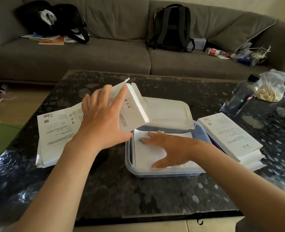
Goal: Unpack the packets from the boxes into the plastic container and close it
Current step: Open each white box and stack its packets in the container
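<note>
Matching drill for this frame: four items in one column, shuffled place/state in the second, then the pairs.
1. white cardboard box with open flap
2. white flat packets
3. translucent white plastic lid
4. stack of white cardboard boxes

a. propped on the far rim of the clear plastic container
b. held tilted by the left hand
c. on the dark speckled table, right of the container
d. inside the container, under the right hand

Pairs: 1-b, 2-d, 3-a, 4-c
</note>
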Available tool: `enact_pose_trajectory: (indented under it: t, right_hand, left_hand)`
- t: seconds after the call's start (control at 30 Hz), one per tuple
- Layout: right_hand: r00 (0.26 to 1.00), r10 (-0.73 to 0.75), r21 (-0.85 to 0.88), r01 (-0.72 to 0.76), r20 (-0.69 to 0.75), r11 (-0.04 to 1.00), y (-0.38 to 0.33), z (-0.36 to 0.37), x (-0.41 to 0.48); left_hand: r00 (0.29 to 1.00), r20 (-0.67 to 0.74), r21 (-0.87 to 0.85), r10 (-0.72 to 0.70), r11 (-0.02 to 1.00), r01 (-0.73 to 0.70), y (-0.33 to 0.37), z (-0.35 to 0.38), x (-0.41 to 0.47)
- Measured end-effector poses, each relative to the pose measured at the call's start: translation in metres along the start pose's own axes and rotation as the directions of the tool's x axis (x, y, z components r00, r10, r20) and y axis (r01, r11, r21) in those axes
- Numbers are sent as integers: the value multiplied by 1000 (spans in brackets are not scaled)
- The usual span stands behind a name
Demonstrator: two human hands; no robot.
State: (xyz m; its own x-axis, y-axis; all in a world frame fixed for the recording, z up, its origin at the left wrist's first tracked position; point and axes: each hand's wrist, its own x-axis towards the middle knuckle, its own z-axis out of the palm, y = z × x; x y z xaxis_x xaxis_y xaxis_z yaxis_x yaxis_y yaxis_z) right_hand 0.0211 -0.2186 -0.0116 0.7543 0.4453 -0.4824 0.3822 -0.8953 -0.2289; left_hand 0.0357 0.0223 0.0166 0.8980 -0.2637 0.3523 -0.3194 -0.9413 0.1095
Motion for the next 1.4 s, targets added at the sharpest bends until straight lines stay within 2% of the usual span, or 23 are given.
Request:
enact_pose_trajectory:
  t: [0.6,1.03,1.13,1.2,1.27,1.3,1.37,1.4]
  right_hand:
    - [996,-81,-84,85,44,993,5,11,11]
    - [995,-103,-83,103,5,991,7,14,10]
    - [995,-97,27,98,-40,995,9,17,10]
    - [991,-79,277,107,-111,955,8,16,6]
    - [963,-8,505,148,-269,851,7,9,-2]
    - [919,70,526,158,-388,836,6,3,-7]
    - [757,232,514,156,-611,844,4,-12,-18]
    - [679,289,542,191,-675,818,1,-21,-23]
  left_hand:
    - [999,17,4,28,1000,-28,6,4,1]
    - [998,21,0,57,998,-57,11,7,0]
    - [998,20,-6,66,998,-65,12,7,0]
    - [997,14,-13,81,997,-81,12,6,0]
    - [996,15,-21,93,995,-92,12,4,0]
    - [995,15,-26,97,995,-97,12,3,0]
    - [994,12,-44,112,993,-112,13,2,1]
    - [992,8,-57,124,991,-123,14,1,1]
